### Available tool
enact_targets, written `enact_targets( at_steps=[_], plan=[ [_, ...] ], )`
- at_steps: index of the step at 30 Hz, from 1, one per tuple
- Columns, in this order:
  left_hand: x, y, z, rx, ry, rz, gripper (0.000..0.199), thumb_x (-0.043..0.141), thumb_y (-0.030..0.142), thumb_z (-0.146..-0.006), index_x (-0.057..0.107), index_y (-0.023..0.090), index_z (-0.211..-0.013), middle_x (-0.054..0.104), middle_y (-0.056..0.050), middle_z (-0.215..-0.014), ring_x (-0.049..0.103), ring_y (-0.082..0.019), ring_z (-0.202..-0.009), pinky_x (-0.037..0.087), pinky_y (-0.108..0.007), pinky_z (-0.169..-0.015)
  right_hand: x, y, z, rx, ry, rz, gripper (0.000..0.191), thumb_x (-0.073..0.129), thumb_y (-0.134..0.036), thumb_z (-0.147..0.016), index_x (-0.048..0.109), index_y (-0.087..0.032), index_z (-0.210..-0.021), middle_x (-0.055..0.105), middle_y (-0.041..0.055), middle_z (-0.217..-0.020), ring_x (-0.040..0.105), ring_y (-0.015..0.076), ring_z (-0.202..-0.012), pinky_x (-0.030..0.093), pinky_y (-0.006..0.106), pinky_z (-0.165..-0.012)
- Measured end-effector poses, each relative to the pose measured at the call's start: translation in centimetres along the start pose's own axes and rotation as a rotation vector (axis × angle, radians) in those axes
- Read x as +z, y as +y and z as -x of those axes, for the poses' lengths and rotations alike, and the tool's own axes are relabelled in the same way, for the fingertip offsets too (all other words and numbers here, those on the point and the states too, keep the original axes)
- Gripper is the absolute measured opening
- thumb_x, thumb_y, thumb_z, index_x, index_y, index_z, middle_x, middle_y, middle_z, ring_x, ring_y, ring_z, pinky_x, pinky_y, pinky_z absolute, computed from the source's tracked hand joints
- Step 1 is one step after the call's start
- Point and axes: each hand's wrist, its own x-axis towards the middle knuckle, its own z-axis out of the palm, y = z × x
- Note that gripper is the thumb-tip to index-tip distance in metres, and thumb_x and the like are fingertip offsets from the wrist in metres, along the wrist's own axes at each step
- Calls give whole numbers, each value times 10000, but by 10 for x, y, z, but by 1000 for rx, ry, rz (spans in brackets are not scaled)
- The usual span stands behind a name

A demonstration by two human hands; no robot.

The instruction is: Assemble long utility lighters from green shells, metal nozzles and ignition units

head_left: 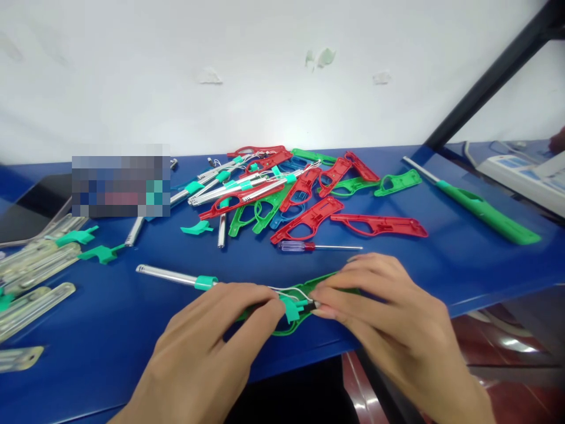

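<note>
Blue worktop (pixel 106 330) runs along a pale wall (pixel 132 76). Near its front edge, the fingers of the right hand (pixel 388 306) pinch a small black component (pixel 311 306) over a green half-shell (pixel 324 282), which lies between both hands. The fingers of the left hand (pixel 212 341) are bent over the other end of that half-shell, tips against a teal trigger piece (pixel 291 310); whether they grip it or only press, I cannot tell. White wires (pixel 289 290) curve above the half-shell toward the right fingertips. Out past the left knuckles lies a metal tube (pixel 165 274) with a teal collar (pixel 206 282).

Just beyond the hands rests a screwdriver (pixel 296 246), its clear purplish handle to the left and its shaft to the right. Behind it spreads a loose heap: red half-shells (pixel 304 221), more green ones and some blue, with wired, teal-collared tubes (pixel 225 191) lying across them. Loose teal pieces (pixel 103 253) are scattered toward the left, beside clear elongated parts (pixel 39 271) at that edge. Behind those sits a dark flat object (pixel 35 206), next to a pixelated patch. Well off to the right, a green lighter-shaped body (pixel 489 212) lies at a slant with its metal tube attached, near a white device (pixel 529 176) and a black bar (pixel 489 76).
</note>
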Motion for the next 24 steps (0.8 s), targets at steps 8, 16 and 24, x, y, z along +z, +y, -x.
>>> enact_targets(
  at_steps=[8, 16, 24],
  plan=[
    [-3, -5, -6, 60, -44, 85, 423, 329, 93, -1042, 628, 263, -1287, 730, 2, -1173, 702, -106, -964, 573, -216, -896, 3, 1, 2, 19, -14, 48, 160, 689, -139, -1015, 766, -279, -1031, 800, 5, -1094, 691, 210, -980, 487, 412, -932],
    [-5, -10, -4, 120, -95, 47, 436, 350, 105, -1044, 620, 242, -1357, 691, -22, -1260, 652, -121, -1101, 530, -227, -1005, 2, -2, 4, 26, -53, 13, 214, 683, -104, -1008, 792, -257, -1110, 798, 16, -1093, 693, 195, -974, 487, 411, -980],
    [-6, -7, -12, 167, -103, 21, 352, 418, 137, -1055, 664, 242, -1285, 707, -19, -1168, 628, -140, -1032, 540, -196, -931, 3, 3, 5, 50, -51, -45, 176, 718, -159, -1001, 801, -267, -1112, 814, 17, -1029, 731, 200, -916, 575, 364, -811]
  ],
)
